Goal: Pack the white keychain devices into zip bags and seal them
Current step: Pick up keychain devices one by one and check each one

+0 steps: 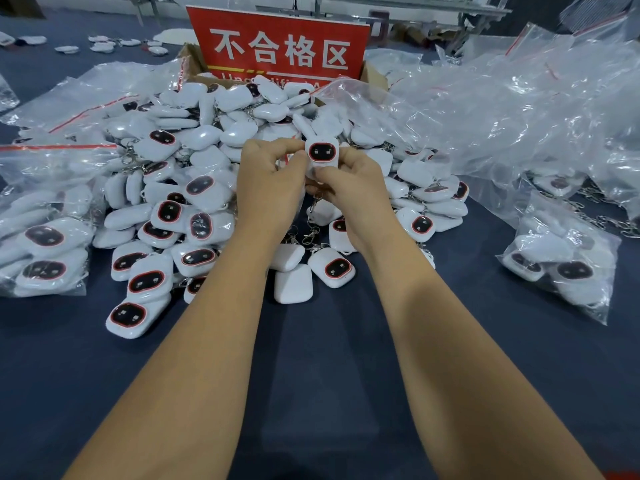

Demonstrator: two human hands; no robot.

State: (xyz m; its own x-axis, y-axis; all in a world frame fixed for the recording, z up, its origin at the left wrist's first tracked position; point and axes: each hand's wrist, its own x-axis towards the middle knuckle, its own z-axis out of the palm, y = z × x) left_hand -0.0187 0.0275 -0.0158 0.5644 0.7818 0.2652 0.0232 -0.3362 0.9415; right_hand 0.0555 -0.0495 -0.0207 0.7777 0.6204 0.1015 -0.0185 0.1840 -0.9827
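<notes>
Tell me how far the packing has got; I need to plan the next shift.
Some is done: filled zip bags lie at the left and another at the right. In hand: the left hand and right hand hold one white device above the pile. Left: the large loose heap and many empty bags.

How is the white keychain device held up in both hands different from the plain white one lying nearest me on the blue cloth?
The held device is upright above the pile, gripped by the left hand and right hand; the lying device rests flat on the blue cloth, untouched. The held device shows its dark, red-ringed face; the lying device shows only plain white. Both are rounded white shells, unbagged.
</notes>
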